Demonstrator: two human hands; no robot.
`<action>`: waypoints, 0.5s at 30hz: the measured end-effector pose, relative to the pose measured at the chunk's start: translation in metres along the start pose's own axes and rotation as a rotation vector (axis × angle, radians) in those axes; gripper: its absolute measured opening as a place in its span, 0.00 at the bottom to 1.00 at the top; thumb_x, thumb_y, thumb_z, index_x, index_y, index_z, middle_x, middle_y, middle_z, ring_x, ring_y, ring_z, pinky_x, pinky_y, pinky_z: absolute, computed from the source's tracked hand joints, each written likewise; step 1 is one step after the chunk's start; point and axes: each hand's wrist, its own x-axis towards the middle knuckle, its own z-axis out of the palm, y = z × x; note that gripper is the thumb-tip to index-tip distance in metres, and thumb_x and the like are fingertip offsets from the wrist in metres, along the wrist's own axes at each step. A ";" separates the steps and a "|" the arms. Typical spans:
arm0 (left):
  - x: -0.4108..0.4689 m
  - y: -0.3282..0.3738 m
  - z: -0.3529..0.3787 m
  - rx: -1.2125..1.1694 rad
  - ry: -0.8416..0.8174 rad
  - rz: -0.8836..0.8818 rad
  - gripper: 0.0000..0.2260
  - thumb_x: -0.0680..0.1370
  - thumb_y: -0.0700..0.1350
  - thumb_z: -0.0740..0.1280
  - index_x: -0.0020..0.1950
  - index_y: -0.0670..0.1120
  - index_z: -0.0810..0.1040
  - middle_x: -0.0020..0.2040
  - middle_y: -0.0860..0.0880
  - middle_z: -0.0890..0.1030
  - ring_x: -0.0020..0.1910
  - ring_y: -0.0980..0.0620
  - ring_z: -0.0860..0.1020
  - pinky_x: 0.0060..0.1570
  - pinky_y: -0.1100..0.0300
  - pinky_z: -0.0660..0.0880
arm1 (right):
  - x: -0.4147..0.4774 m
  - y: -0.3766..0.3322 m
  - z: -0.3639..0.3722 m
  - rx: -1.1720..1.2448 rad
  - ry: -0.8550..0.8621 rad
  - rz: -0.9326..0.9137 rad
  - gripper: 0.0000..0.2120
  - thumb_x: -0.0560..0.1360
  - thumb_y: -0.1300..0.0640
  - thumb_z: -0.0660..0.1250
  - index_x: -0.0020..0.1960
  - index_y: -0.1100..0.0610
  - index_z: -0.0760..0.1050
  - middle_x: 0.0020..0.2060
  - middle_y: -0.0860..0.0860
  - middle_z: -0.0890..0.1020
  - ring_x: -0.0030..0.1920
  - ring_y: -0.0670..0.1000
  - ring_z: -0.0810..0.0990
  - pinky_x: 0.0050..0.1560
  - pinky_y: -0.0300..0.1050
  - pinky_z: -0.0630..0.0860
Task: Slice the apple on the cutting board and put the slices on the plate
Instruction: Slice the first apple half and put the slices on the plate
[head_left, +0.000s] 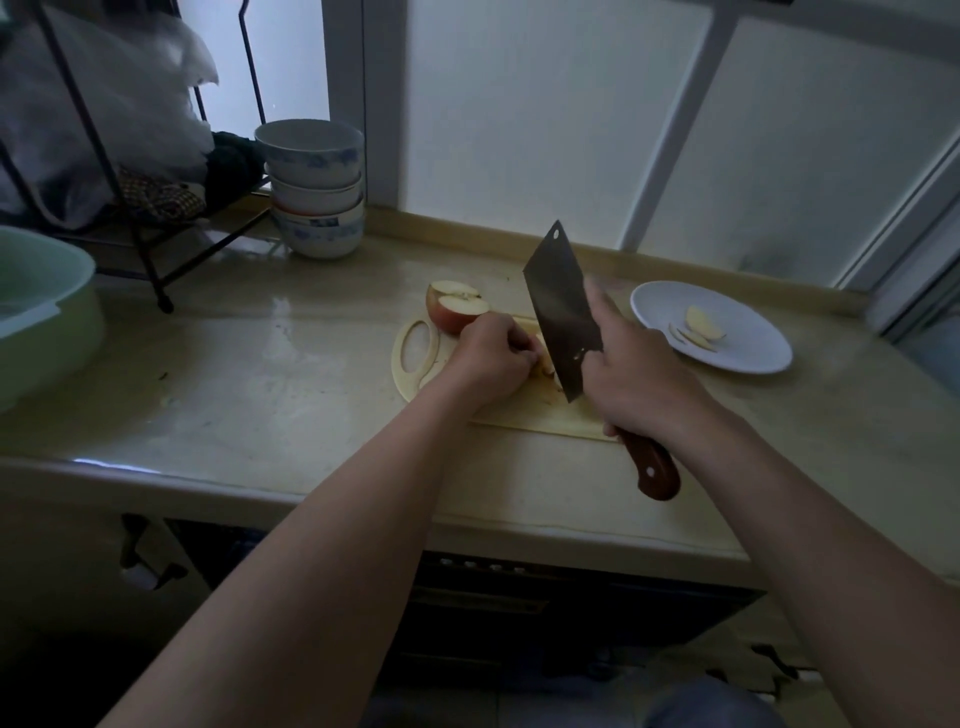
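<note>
A pale stone surface (291, 374) runs under a frosted window (545, 114). At its far left sits a green basin (47, 312), with a dark wire rack (135, 218) behind it and a stack of white bowls (314, 192) beside the rack, against the window frame. Near the middle lies a cream board (530, 415), its oval handle hole pointing left. To its right, apart from it, stands a white plate (748, 338). A dark cleaver (561, 312) is tilted over the board, with its far end raised toward the window and its near lower corner down close to the board. The right hand (639, 379) grips the cleaver's brown handle with the fingers (613, 428) wrapped round it; one finger seems to reach up along the blade, but it is blurred. The left hand (488, 364) rests on the board just left of the blade, fingers curled down onto an apple piece (545, 361) that is mostly hidden beneath them. An apple half (457, 306) sits at the board's far left edge, cut face up and core showing, just beyond the left hand. A few thin slices (698, 330) lie on the plate's left part.
</note>
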 end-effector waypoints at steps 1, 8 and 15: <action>0.000 0.000 0.000 0.003 0.007 0.001 0.04 0.79 0.42 0.71 0.54 0.46 0.81 0.48 0.51 0.82 0.49 0.55 0.80 0.50 0.59 0.78 | 0.002 -0.001 0.001 -0.005 0.009 -0.006 0.39 0.81 0.62 0.54 0.83 0.37 0.40 0.45 0.57 0.82 0.31 0.57 0.85 0.28 0.48 0.82; 0.000 0.000 -0.001 -0.005 -0.012 -0.013 0.05 0.80 0.42 0.71 0.54 0.46 0.81 0.48 0.50 0.82 0.48 0.55 0.80 0.46 0.62 0.76 | 0.011 0.000 0.009 -0.069 0.015 -0.016 0.39 0.82 0.61 0.55 0.84 0.38 0.40 0.40 0.56 0.82 0.30 0.56 0.84 0.25 0.43 0.78; 0.001 -0.001 0.000 -0.012 -0.013 -0.015 0.04 0.79 0.42 0.71 0.54 0.46 0.82 0.48 0.50 0.82 0.49 0.54 0.80 0.51 0.58 0.78 | 0.008 0.000 0.010 -0.124 0.007 -0.037 0.39 0.82 0.61 0.55 0.83 0.39 0.38 0.39 0.58 0.81 0.32 0.57 0.83 0.29 0.49 0.82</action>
